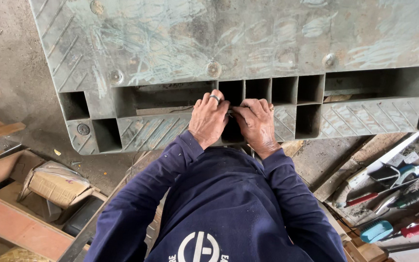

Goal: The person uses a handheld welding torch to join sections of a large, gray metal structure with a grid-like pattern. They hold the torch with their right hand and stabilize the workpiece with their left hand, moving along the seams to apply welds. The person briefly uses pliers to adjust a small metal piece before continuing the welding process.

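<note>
Now both hands are seen pressed together at the near edge of the pallet (248, 39), a big grey-green plastic slab scuffed all over. The left hand (209, 119) and the right hand (255, 121) are closed, fingertips meeting over something small and thin at a rib between two cells; what is pinched cannot be made out. A ring is worn on the left. The pallet is judged stiff and heavy, hard-edged rather than slippery, best gripped by the open slots along its side, not the flat top. Below and left of the pallet, a crumpled tan box (56, 187) is found among wooden boards (15, 225). Below and right of it, tools (398, 199) with red, green and blue handles are scattered.
</note>
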